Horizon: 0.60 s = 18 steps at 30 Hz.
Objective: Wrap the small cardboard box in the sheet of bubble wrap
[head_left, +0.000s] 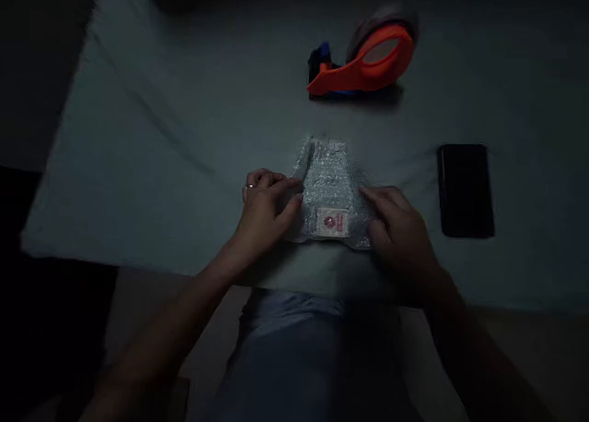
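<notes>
Two bare arms (159, 336) come in from the bottom, with blue clothes (289, 360) between them. The light is very dim. Just past the near edge of the pale worktop (184, 103) is a small pale box (332, 222) with red marks. It sits at the near end of a clear sheet of bubble wrap (326, 173). I cannot tell if the box is on top of the wrap or under it.

The left hand (267, 204), with a ring (250, 187) on one finger, touches the wrap's left side. The right hand (398, 219) touches its right side. Each thumb is a little apart from the first finger, and I cannot tell if either hand is pinching the wrap. A black phone (465, 190) lies flat to the right. Farthest off is an orange tape holder (363, 72), a bit blurry.
</notes>
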### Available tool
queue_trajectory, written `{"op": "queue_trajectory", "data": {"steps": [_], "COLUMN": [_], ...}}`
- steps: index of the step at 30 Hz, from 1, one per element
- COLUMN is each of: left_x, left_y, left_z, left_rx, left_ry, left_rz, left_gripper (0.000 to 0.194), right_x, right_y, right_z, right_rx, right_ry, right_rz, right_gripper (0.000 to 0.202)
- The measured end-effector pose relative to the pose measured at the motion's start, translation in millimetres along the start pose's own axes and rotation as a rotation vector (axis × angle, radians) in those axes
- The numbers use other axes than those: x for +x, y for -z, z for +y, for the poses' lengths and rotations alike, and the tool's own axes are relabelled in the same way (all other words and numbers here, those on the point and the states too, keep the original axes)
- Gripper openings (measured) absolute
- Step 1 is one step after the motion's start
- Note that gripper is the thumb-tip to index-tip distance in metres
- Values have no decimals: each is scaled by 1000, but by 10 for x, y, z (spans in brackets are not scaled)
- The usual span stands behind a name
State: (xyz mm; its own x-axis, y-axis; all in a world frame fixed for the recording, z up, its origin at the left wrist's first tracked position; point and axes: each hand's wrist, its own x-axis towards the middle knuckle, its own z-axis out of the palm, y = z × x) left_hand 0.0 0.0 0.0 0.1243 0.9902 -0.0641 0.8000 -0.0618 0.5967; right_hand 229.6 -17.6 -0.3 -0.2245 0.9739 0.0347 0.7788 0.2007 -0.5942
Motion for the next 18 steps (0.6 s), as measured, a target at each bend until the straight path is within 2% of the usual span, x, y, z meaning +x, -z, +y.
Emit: {"op": "queue_trajectory", "data": {"steps": [3, 8, 12, 15, 18], "left_x": [72, 107, 50, -42, -184], "left_y": [-26, -115, -92, 38, 176], "left_z": [-48, -130, -192, -188, -149], "left_rx": [-24, 60, 65, -134, -466], "left_ry": [-10, -43, -111, -276, -407], "left_rz": [45, 111, 145, 100, -36], "left_gripper": [33, 33, 31, 25, 29], "right_x": [17, 58, 31, -64, -239], "right_y": [34, -32, -57, 24, 121], "right_z": [46, 159, 209, 194, 190], "right_rx": [26, -15, -100, -50, -7], "right_ry": [-29, -50, 19, 167, 355], "right_rz": [35, 83, 121, 181, 222], "right_gripper": [49, 39, 36, 16, 7]}}
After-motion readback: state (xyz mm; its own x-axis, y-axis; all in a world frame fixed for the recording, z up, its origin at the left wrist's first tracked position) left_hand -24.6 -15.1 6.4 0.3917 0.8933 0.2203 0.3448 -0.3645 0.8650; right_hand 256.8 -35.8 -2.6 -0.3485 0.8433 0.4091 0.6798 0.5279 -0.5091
